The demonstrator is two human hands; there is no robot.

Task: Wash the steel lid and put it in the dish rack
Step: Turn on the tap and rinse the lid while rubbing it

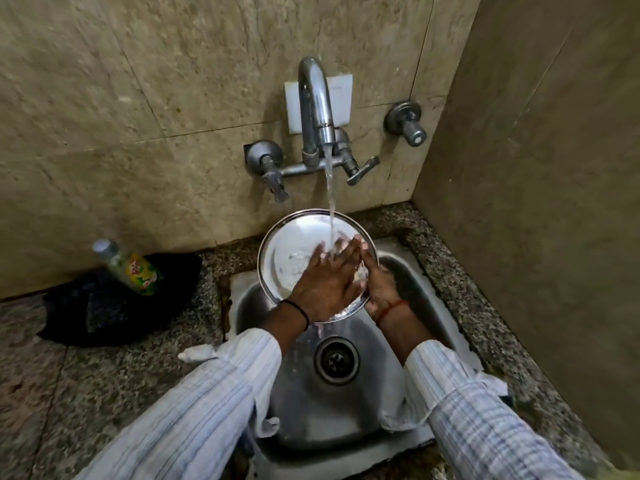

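Two striped sleeves (194,403) reach over one steel sink (311,420), where the right hand (381,289) grips one steel lid (294,251) by its rim, the left hand (325,282) lying flat and open on it under one tap (315,105), one bottle (133,268) off left.

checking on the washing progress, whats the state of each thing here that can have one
tap: running, stream landing on the hands and lid
steel lid: tilted, held over the sink, wet
left hand: spread flat on the lid's face
right hand: gripping the lid's right rim
sink: drain open, no pooled water
bottle: leaning, capped
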